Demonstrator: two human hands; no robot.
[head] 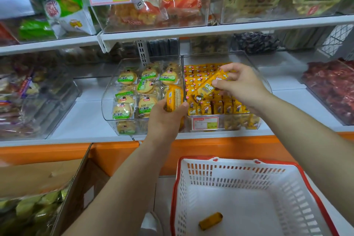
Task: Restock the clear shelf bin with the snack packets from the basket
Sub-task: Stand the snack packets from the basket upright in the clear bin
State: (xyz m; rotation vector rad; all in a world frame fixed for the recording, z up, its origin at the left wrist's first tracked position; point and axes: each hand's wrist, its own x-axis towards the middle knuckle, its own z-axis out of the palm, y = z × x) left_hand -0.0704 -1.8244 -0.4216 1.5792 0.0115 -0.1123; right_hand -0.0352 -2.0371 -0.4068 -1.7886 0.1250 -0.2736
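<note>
A clear shelf bin (265, 84) on the middle shelf holds several yellow snack packets in rows. My right hand (239, 84) is over that bin and pinches one yellow packet (207, 87) held slantwise above the rows. My left hand (164, 119) grips a small stack of yellow packets (174, 98) at the bin's front left corner. Below, a white basket with a red rim (177, 188) has one yellow packet (210, 220) lying on its floor.
A second clear bin (107, 101) to the left holds round biscuits in green-labelled wrappers. More bins with price tags stand on the shelf above. A bin of red packets (329, 86) sits at right. An open cardboard box (76, 188) of green packets stands at lower left.
</note>
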